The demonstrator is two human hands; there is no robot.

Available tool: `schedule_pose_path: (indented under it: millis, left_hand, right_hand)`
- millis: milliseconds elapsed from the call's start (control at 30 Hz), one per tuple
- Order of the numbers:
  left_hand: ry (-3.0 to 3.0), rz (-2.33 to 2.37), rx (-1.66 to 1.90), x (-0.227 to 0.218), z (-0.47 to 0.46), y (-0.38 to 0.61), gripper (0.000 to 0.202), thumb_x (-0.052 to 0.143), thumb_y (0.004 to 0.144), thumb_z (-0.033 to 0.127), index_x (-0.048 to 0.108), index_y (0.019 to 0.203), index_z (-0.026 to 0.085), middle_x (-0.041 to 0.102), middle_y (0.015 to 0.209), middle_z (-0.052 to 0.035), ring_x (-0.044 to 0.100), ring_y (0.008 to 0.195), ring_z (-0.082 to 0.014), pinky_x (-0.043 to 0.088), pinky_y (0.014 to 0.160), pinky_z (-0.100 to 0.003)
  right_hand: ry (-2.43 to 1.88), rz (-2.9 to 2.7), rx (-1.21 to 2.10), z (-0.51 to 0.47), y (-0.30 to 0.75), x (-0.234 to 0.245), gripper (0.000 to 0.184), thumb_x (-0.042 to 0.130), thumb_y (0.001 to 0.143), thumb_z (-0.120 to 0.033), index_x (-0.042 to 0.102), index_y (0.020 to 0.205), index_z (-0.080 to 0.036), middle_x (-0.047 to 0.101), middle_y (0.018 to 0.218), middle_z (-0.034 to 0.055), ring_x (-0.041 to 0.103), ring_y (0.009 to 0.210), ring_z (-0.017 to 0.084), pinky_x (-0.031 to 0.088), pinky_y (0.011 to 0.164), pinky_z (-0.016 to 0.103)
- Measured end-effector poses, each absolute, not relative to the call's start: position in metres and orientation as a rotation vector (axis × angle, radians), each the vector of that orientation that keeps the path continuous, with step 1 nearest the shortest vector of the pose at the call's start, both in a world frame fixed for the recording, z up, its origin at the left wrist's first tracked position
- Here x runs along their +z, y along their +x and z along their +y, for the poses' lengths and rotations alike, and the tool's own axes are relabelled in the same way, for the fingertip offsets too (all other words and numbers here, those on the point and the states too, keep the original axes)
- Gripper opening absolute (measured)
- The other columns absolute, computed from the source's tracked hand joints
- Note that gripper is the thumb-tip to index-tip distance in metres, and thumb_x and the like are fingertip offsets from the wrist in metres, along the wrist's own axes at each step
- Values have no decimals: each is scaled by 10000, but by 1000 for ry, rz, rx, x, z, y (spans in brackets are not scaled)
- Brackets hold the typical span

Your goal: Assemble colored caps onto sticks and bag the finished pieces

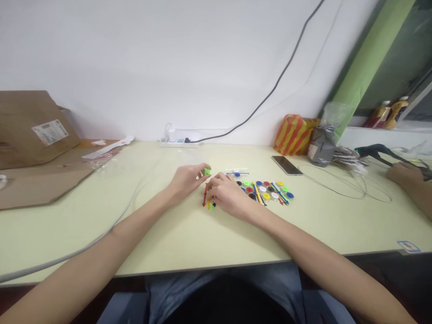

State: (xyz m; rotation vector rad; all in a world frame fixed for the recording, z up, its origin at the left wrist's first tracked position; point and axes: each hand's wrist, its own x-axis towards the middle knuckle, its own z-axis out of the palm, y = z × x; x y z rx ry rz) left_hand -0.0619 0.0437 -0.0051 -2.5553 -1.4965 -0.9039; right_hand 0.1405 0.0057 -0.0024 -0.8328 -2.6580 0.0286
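Observation:
My left hand [186,179] pinches a small green round piece [207,171] just above the pale table [168,234]. Close beside it, my right hand [227,193] is curled over a bundle of thin coloured sticks [205,198], red, yellow and green ends poking out on its left. To the right of that hand lies a cluster of several small coloured discs and sticks [266,191]. A blue piece on a thin stick [237,173] lies just behind my right hand.
A phone [286,165] lies behind the discs. A power strip [178,142] and black cable sit at the wall. Brown cardboard [37,171] covers the left; a striped bag [294,134] stands back right. Another person's hand [407,175] rests at far right.

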Motion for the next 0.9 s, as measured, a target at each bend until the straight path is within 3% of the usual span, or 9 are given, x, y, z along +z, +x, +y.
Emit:
schedule_pose_path:
  millis: [333,900]
  left_hand:
    - [-2498,-1462,-978,-6,43,-61,235,556,945,382,672,1108,258,770,915,2,733,820,-190,476,735,-282]
    - [-2483,-1578,-942,0,37,-58,270,528,922,361,665,1132,260,770,867,5,738,819,-203,481,741,-297]
  right_hand:
    - [-966,-2605,-148,12,139,-9,244,549,996,-204,767,891,-176,666,1027,114,461,1083,272,341,924,425]
    - [-742,-2300,-56,6,138,3,111,597,935,-155,675,866,-191,664,1038,76,502,1016,232,391,856,371]
